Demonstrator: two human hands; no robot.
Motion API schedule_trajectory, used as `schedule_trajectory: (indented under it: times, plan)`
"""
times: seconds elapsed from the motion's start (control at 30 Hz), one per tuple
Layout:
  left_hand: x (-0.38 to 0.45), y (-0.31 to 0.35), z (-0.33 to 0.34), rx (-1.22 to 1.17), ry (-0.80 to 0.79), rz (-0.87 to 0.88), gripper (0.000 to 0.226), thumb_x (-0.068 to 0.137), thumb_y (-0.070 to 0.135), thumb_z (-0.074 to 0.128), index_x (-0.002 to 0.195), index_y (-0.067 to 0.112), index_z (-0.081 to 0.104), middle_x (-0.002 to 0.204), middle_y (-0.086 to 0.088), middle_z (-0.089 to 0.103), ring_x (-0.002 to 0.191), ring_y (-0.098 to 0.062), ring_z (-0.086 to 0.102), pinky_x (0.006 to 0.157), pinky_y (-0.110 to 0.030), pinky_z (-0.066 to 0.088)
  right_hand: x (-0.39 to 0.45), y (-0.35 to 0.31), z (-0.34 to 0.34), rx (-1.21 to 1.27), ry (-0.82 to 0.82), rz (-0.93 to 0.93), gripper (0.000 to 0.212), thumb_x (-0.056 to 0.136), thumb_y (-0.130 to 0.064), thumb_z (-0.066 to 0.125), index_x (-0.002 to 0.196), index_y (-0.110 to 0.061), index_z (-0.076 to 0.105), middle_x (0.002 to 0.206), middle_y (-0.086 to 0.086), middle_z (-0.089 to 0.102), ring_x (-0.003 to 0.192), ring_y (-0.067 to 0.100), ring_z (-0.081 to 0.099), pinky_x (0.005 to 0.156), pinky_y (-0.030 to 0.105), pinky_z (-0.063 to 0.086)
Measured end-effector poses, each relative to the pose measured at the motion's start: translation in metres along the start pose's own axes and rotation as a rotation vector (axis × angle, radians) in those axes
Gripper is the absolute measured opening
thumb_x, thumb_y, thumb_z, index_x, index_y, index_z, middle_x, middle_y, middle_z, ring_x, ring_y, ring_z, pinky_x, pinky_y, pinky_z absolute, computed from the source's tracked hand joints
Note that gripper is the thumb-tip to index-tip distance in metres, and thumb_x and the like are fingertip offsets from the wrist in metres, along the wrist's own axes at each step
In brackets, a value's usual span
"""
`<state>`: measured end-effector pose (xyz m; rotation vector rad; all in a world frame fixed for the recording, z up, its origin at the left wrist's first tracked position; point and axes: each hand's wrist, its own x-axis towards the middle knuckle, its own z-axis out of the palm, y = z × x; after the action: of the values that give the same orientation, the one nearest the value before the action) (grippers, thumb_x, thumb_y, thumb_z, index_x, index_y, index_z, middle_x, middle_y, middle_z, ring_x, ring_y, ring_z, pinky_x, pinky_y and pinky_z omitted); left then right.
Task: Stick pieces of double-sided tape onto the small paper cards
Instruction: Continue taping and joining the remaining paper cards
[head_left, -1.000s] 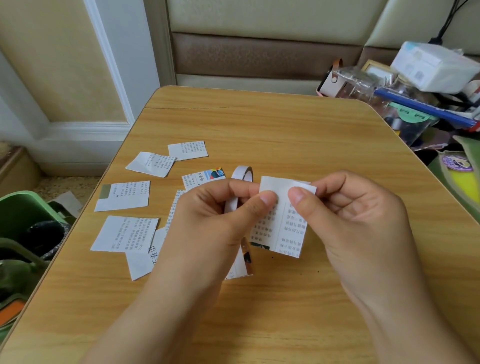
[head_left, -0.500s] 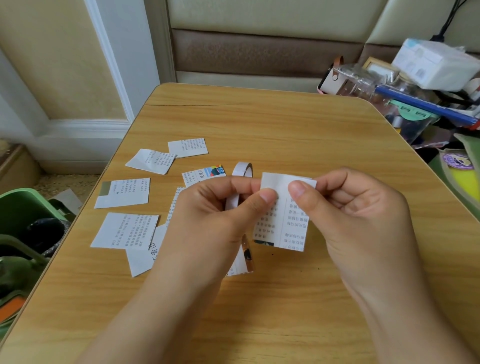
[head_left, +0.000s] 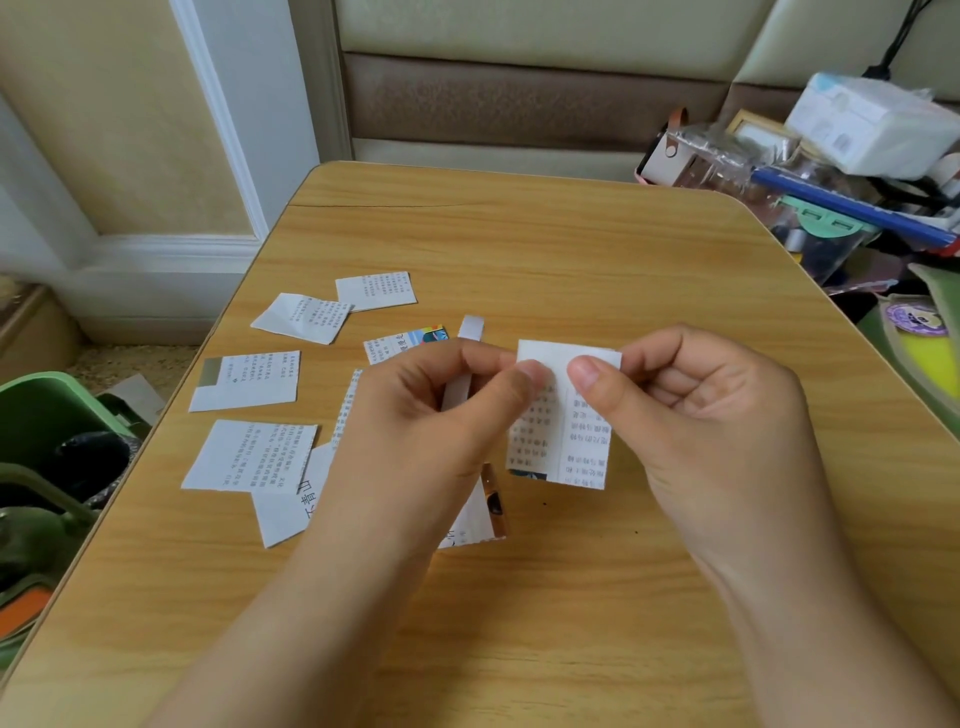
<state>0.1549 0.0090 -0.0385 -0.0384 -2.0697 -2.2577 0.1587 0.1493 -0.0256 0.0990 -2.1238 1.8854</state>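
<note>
A small printed paper card (head_left: 563, 441) hangs above the middle of the wooden table (head_left: 545, 249), with a white strip of double-sided tape along its top edge. My left hand (head_left: 431, 431) pinches the card's top left corner with thumb and forefinger. My right hand (head_left: 701, 415) pinches its top right part, thumb pressed on the front. A white tape roll (head_left: 470, 332) stands on edge behind my left hand, mostly hidden. Several more printed cards, such as one (head_left: 247, 379) at the left, lie on the table.
A green bin (head_left: 47, 421) stands on the floor off the table's left edge. Clutter of boxes and bags (head_left: 831, 171) is piled beyond the table's right far corner. A cushioned seat back rises behind the table.
Both hands keep their pinch on the card. My thumbs have shifted slightly along its top edge and the card has risen a little.
</note>
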Motion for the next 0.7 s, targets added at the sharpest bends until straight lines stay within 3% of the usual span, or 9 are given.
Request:
schedule_trajectory:
  times: [0.1, 0.17, 0.27, 0.33, 0.47, 0.57, 0.7]
  plan:
    - [0.002, 0.002, 0.000, 0.081, 0.060, 0.019, 0.018, 0.066, 0.039, 0.071, 0.074, 0.024, 0.074, 0.052, 0.012, 0.056, 0.062, -0.018, 0.060, 0.069, -0.045, 0.056, 0.004, 0.002, -0.002, -0.003, 0.000, 0.000, 0.020, 0.070, -0.018, 0.077, 0.059, -0.021, 0.061, 0.053, -0.010, 0.062, 0.051, 0.001, 0.056, 0.053, 0.013, 0.044]
    - [0.002, 0.004, 0.001, 0.110, 0.051, 0.026, 0.018, 0.066, 0.041, 0.073, 0.075, 0.025, 0.074, 0.058, 0.005, 0.062, 0.066, -0.029, 0.063, 0.070, -0.052, 0.057, 0.005, 0.002, -0.003, -0.016, -0.020, 0.000, 0.018, 0.069, -0.022, 0.079, 0.061, -0.022, 0.063, 0.055, -0.009, 0.063, 0.053, 0.002, 0.058, 0.054, 0.015, 0.046]
    - [0.002, 0.005, 0.001, 0.082, 0.005, 0.028, 0.015, 0.073, 0.032, 0.078, 0.068, 0.019, 0.072, 0.049, 0.007, 0.049, 0.054, -0.025, 0.048, 0.055, -0.038, 0.051, 0.006, 0.001, -0.003, -0.024, -0.027, 0.003, 0.019, 0.066, -0.029, 0.081, 0.064, -0.021, 0.063, 0.060, -0.005, 0.066, 0.058, 0.006, 0.061, 0.058, 0.019, 0.050]
    - [0.002, 0.005, 0.002, 0.037, 0.002, 0.017, 0.014, 0.075, 0.028, 0.072, 0.066, 0.019, 0.071, 0.050, 0.006, 0.044, 0.056, -0.019, 0.043, 0.055, -0.029, 0.042, 0.006, 0.001, -0.001, 0.023, -0.009, 0.030, 0.019, 0.062, -0.031, 0.078, 0.065, -0.020, 0.064, 0.063, -0.006, 0.068, 0.060, 0.006, 0.062, 0.059, 0.018, 0.049]
    - [0.003, 0.007, 0.001, -0.080, 0.020, -0.008, 0.012, 0.078, 0.021, 0.069, 0.068, 0.015, 0.068, 0.052, 0.010, 0.055, 0.056, -0.008, 0.054, 0.055, -0.015, 0.043, 0.004, 0.002, 0.002, 0.123, -0.003, 0.087, 0.015, 0.065, -0.033, 0.079, 0.068, -0.023, 0.068, 0.068, -0.001, 0.071, 0.063, 0.008, 0.063, 0.059, 0.019, 0.048]
    - [0.003, 0.006, -0.001, -0.169, 0.005, -0.022, 0.013, 0.072, 0.024, 0.067, 0.068, 0.012, 0.067, 0.055, 0.009, 0.060, 0.057, -0.004, 0.058, 0.054, -0.014, 0.045, 0.002, 0.001, 0.004, 0.149, -0.012, 0.089, 0.015, 0.070, -0.030, 0.078, 0.066, -0.018, 0.069, 0.065, -0.001, 0.069, 0.060, 0.007, 0.060, 0.057, 0.017, 0.045]
    - [0.004, 0.005, -0.002, -0.218, -0.021, -0.020, 0.011, 0.068, 0.022, 0.072, 0.061, 0.016, 0.066, 0.054, 0.008, 0.058, 0.057, -0.004, 0.056, 0.054, -0.013, 0.042, 0.001, 0.002, 0.008, 0.116, 0.029, 0.070, 0.005, 0.071, -0.027, 0.072, 0.069, -0.023, 0.071, 0.068, 0.002, 0.071, 0.065, 0.014, 0.064, 0.062, 0.027, 0.052]
